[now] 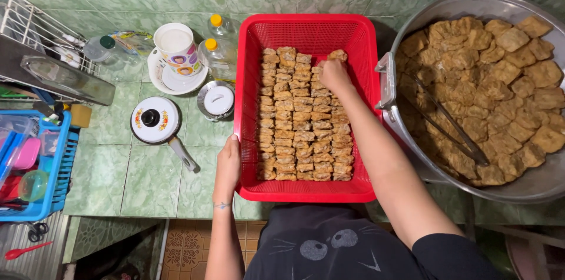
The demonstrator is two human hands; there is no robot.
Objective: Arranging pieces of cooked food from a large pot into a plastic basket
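Surface: green tiled counter [147, 180].
Under the left hand [228, 165] fingers: red basket [306, 30].
Beyond the right hand [334, 74] fingertips' side: large metal pan [471, 6].
Left of the fingers: lidded saucepan [156, 120], mug on plate [176, 47], oil bottles [219, 53], blue rack [56, 191].

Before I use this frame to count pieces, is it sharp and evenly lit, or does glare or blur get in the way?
Head view: sharp overall, soft even light; the fried pieces in the red basket read clearly. Mild glare on the metal pot's rim; the right hand hides a few pieces; straight edges bow slightly toward the corners.
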